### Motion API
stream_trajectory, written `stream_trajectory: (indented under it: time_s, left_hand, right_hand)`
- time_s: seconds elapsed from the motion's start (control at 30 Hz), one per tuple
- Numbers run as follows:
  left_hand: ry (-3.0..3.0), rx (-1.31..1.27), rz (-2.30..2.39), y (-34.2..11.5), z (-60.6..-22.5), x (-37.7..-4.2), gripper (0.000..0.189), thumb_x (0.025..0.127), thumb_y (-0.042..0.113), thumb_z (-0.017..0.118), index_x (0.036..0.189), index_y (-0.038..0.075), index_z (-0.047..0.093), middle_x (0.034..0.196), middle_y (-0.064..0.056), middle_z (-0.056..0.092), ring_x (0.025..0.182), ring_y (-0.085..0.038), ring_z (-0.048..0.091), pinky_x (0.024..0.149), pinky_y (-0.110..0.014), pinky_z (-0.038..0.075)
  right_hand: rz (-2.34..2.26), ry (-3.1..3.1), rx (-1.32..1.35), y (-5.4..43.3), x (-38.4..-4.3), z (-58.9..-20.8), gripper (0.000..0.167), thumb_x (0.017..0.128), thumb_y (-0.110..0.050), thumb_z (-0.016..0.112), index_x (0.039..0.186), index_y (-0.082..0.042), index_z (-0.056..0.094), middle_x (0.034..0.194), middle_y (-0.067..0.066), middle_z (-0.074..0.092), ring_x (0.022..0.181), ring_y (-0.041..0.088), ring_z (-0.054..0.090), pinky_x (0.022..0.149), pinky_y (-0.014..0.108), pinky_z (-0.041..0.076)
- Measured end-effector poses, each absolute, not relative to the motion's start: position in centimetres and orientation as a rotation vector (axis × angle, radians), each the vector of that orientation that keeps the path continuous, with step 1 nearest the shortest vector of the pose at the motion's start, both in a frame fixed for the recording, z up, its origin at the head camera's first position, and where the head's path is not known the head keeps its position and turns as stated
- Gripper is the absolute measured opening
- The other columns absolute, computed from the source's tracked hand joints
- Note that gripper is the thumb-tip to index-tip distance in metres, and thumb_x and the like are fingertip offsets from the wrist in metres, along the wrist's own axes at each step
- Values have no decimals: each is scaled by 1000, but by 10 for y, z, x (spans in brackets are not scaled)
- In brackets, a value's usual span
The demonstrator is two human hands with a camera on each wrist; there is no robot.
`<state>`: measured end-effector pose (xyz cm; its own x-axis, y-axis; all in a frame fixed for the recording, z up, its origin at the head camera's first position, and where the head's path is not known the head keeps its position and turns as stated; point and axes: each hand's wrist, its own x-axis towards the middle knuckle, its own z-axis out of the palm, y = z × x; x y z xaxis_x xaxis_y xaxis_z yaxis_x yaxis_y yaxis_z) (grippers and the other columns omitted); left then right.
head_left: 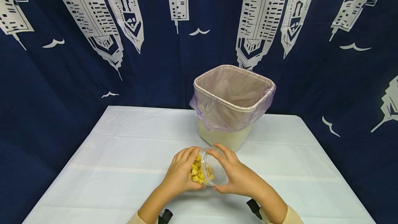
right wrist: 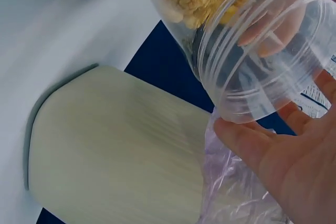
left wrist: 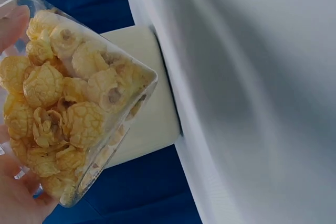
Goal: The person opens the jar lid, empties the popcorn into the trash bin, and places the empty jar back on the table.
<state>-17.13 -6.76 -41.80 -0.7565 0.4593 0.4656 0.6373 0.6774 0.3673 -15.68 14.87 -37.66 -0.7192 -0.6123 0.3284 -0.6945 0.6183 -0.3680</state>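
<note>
Held sideways above the tabletop (head_left: 124, 155), near the lined bin (head_left: 224, 137), with open room toward both side edges: jar of popcorn (head_left: 206, 168). Gripped about the filled body by the left hand (head_left: 180, 174), around the clear ringed end by the right hand (head_left: 235, 173), fingers of both parted to its width.

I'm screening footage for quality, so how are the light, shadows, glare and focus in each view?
Head view: fairly even light, a soft grey shadow on the white cloth-covered table; left wrist view: round yellow popcorn fairly crisp, the table shaded and soft; right wrist view: pale highlights streaking the clear plastic jar and translucent purple bag liner.
</note>
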Motion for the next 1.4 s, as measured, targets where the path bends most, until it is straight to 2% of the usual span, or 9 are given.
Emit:
stream_trajectory:
  time_s: [0.17,0.4,0.6,0.93,1.4]
  left_hand:
    - [-2575,-839,-746,-70,-419,-172,106,47,45,84,136,13,35,133,-6,38,121,-28,33,100,-47,25]
    - [-2546,-817,-742,-71,-421,-174,105,45,44,84,134,12,37,131,-5,40,119,-27,34,99,-46,26]
    - [-2514,-801,-743,-72,-422,-175,105,43,42,84,133,13,38,128,-6,42,117,-26,36,99,-44,27]
    - [-2496,-793,-739,-72,-419,-176,107,42,43,85,133,11,38,128,-7,43,117,-25,37,101,-42,25]
    - [-2500,-783,-734,-72,-418,-175,108,43,44,85,134,11,37,128,-7,42,118,-25,36,101,-42,24]
  right_hand:
    - [677,-2652,1108,155,-157,-376,99,59,-29,81,140,-24,23,143,9,17,122,31,30,80,39,48]
    - [660,-2775,904,171,-154,-377,101,59,-36,81,141,-31,22,142,7,21,120,32,34,77,42,48]
    - [632,-2941,700,192,-154,-386,102,57,-46,80,141,-36,23,137,8,29,113,35,40,70,46,48]
    - [577,-3198,432,206,-154,-413,97,51,-50,80,135,-21,40,131,15,37,107,39,44,66,55,45]
    - [493,-3231,430,207,-153,-447,104,44,-55,77,133,-13,43,128,23,41,108,47,42,76,64,39]
